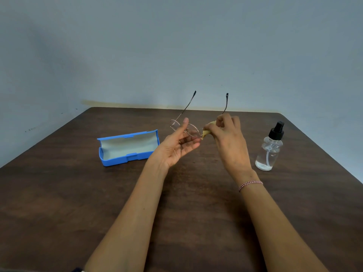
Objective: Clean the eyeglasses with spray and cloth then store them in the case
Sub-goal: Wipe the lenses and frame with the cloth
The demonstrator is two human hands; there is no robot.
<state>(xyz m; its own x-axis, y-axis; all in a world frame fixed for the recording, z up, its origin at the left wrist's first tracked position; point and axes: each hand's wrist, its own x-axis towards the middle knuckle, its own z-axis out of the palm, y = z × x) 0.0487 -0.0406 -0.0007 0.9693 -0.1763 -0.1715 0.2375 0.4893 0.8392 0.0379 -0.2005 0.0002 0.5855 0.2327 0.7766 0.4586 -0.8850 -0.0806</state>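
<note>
At about ten o'clock on the dark wooden table (59, 193), well apart from the hands, a blue case (127, 148) lies open, its pale lining turned up and nothing in it.

Toward twelve o'clock the eyeglasses (193, 131) are held up off the table, temples unfolded and pointing away from the person. They are steadied by the left hand (176, 146), palm up. The frame appears lightly held between the raised thumb and the loosely curled fingers under one lens, though the contact is partly hidden.

Just to the right, a small yellow cloth (208, 130) is pinched round the other lens by the right hand (229, 138), whose fingertips are closed tightly on it. A braided bracelet (250, 185) is worn at that wrist.

At about two o'clock a clear spray bottle (270, 150) with a black pump stands upright, untouched.

The wiping step is judged to be in hand; whether spraying has been done cannot be told. Next, the second lens would likely be rubbed, the temples folded in, and the glasses carried toward ten o'clock and laid in the case, care being needed with the thin frame.
</note>
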